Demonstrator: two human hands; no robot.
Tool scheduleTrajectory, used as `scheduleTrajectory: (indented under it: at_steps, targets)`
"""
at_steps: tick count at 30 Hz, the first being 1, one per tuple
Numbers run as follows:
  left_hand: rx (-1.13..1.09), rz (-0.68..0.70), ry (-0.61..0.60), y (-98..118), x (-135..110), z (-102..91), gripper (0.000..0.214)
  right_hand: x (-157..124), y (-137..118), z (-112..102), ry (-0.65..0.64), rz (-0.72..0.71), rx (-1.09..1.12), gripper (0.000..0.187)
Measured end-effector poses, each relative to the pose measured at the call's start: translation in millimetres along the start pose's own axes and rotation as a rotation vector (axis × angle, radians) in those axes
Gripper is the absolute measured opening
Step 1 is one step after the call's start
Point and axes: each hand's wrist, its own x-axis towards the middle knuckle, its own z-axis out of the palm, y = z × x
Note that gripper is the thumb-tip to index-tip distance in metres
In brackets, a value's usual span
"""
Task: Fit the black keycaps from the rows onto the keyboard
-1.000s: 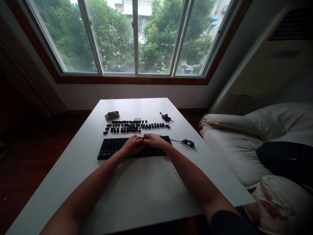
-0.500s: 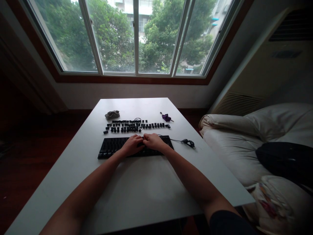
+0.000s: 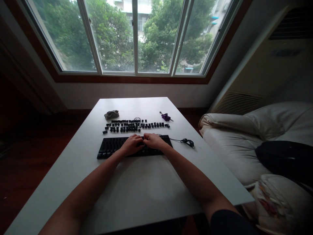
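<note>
A black keyboard (image 3: 110,146) lies flat on the white table, its middle covered by my hands. Over its centre, my left hand (image 3: 132,144) rests palm down with fingers partly stretched toward the right. My right hand (image 3: 153,141) is beside it, almost touching, with its fingers curled in; whatever they may grip is hidden. Just behind the keyboard, loose black keycaps (image 3: 124,129) stand in several uneven rows. From the right end runs a thin black cable (image 3: 187,142), coiled on the table.
At the back left of the table (image 3: 151,192) is a crumpled grey cloth (image 3: 111,114). A purple cloth (image 3: 166,117) with a thin stick-like tool lies at the back right. A pale sofa (image 3: 227,140) bearing a dark bag (image 3: 283,160) stands to the right, beyond the table edge.
Both hands stay at the same spot over the keyboard, with hardly any visible movement. The whole view has shifted very slightly.
</note>
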Motion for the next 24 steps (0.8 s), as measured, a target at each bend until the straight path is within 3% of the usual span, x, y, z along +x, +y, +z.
scheduleTrajectory:
  at_steps: [24]
  targets:
    - [-0.01, -0.005, 0.0, -0.4, -0.2, -0.1, 0.012, -2.5, 1.4, -7.2, -0.065, 0.04, 0.145, 0.008]
